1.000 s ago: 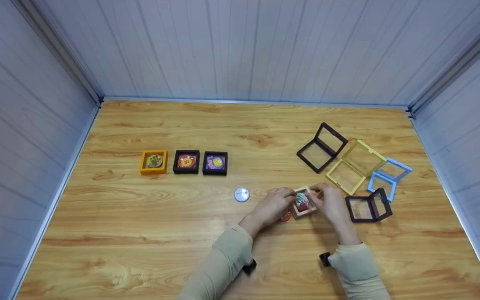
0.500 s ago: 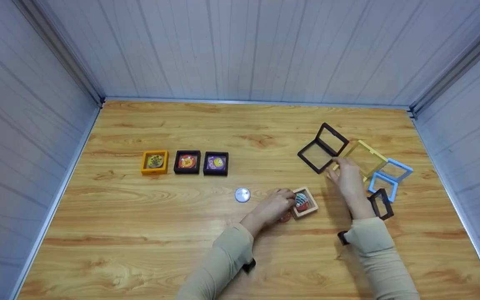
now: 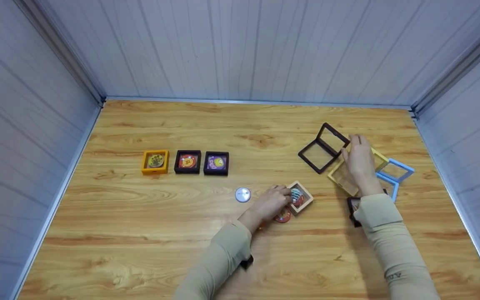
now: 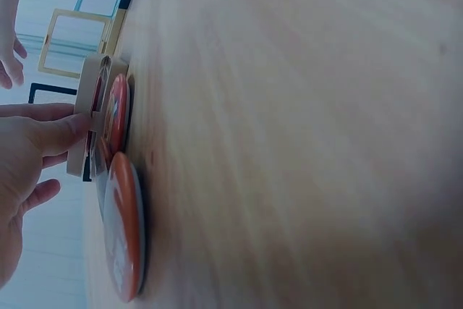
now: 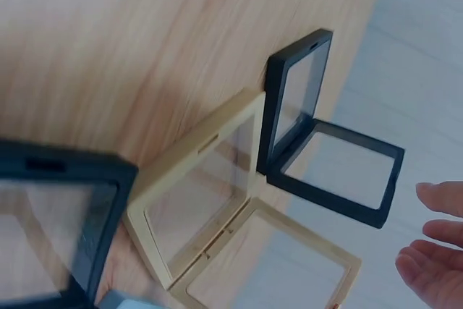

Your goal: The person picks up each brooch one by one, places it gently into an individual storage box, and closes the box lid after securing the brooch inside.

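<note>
My left hand grips the near-left edge of a small beige display frame, which is closed around a badge with a red and striped picture. In the left wrist view the thumb and a finger pinch the beige frame. A red round badge lies beside it, and an orange badge is nearer the wrist. My right hand is above the open yellow display frame. The right wrist view has its fingers relaxed, holding nothing, apart from the yellow frame.
Open black and light blue frames flank the yellow one; another black frame is partly under the right sleeve. A pale round badge lies left of the hands. Closed orange and black frames line up farther left.
My right hand has left the beige frame and moved up and right over the yellow one. My left hand has shifted the beige frame slightly left and away, showing more of the red badge.
</note>
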`<action>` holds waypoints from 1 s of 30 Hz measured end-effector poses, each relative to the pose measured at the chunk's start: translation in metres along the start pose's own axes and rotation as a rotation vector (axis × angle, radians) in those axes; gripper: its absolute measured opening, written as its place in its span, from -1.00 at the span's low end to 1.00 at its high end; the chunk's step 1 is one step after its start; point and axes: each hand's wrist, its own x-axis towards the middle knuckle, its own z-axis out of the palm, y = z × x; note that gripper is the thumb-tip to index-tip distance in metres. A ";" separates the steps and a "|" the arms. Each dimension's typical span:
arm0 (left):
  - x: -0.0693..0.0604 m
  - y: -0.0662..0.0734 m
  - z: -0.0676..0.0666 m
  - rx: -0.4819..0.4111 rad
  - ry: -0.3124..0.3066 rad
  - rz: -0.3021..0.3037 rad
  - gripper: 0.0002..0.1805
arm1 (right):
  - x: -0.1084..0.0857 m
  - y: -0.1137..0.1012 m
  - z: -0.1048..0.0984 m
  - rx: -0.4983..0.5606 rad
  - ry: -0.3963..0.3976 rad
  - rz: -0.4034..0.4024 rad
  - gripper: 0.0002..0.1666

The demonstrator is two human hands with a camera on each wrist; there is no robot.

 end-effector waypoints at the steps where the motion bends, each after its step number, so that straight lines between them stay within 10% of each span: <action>1: 0.000 -0.001 0.000 0.007 0.005 0.000 -0.76 | 0.003 0.001 0.000 -0.004 -0.012 0.003 -0.52; 16: 0.002 -0.020 -0.001 0.003 0.064 0.001 -0.80 | 0.028 0.007 0.005 -0.044 -0.224 0.079 -0.61; 22: 0.002 -0.028 -0.004 -0.074 0.039 -0.061 -0.78 | 0.028 0.009 0.011 -0.054 -0.182 0.044 -0.77; 30: 0.002 -0.039 -0.009 0.069 0.039 -0.086 -0.83 | 0.025 0.008 0.017 -0.051 -0.142 0.009 -0.80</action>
